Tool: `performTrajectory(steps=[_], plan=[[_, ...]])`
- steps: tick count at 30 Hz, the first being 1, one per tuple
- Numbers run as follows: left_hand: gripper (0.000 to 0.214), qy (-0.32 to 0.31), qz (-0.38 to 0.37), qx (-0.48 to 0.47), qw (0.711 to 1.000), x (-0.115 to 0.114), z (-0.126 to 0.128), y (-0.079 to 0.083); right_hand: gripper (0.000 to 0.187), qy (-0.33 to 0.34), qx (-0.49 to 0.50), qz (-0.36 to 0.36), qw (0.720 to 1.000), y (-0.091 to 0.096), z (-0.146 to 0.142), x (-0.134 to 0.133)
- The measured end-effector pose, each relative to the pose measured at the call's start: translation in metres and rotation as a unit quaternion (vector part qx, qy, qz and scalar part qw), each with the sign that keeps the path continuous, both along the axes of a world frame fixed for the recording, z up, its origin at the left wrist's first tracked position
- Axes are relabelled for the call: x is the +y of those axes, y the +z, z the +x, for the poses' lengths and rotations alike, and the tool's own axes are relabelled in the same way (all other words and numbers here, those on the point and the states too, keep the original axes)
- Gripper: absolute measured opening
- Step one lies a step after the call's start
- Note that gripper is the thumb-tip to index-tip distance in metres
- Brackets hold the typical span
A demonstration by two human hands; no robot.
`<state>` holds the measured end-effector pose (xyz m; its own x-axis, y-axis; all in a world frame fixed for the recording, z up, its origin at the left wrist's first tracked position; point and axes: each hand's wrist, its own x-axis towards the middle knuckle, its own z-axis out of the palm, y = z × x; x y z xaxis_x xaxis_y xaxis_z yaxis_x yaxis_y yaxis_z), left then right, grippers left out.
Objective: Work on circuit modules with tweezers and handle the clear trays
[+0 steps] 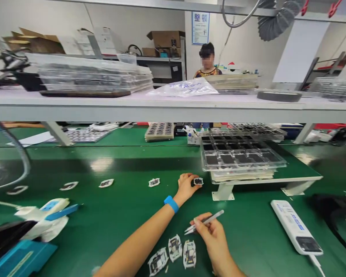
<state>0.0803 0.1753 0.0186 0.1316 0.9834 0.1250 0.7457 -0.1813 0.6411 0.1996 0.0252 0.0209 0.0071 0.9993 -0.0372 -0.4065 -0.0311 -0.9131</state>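
Note:
My left hand (pixel 186 185), with a blue band at its wrist, reaches forward over the green bench. Its thumb and forefinger pinch the edge of a small white-framed electronic part (pixel 198 181); whether that part is lifted or rests on the bench, I cannot tell. Nearer to me, my right hand (pixel 212 232) grips metal tweezers (pixel 209 219) like a pen, tips pointing left. Just below the tips lie several similar parts, among them an upright-lying one (pixel 175 247), one to its right (pixel 189 254) and a tilted one (pixel 157 261). Another part (pixel 154 182) lies left of my left hand.
More parts (pixel 106 183) form a row to the left. Stacked clear trays (pixel 243 163) stand on a low riser (pixel 294 180) at right. A white device with a cable (pixel 296 227) lies right of my right hand. A shelf (pixel 173 109) spans overhead; a person (pixel 208 61) is beyond.

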Motion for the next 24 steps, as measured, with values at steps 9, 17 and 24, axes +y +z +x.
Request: performTrajectory(steps=[9,17,24], plan=[[0.040,-0.022,0.000,0.060,0.998,-0.009,-0.011,0.005,0.040,0.022,0.032,-0.030,0.999,0.012,0.005,0.000],[0.079,-0.213,-0.096,0.036,0.972,-0.126,-0.055,0.021,0.034,-0.006,0.007,-0.006,1.000,0.017,0.014,0.004],[0.064,-0.242,-0.068,0.083,0.964,-0.155,-0.041,0.000,0.032,-0.006,-0.011,-0.002,1.000,0.008,0.011,0.004]])
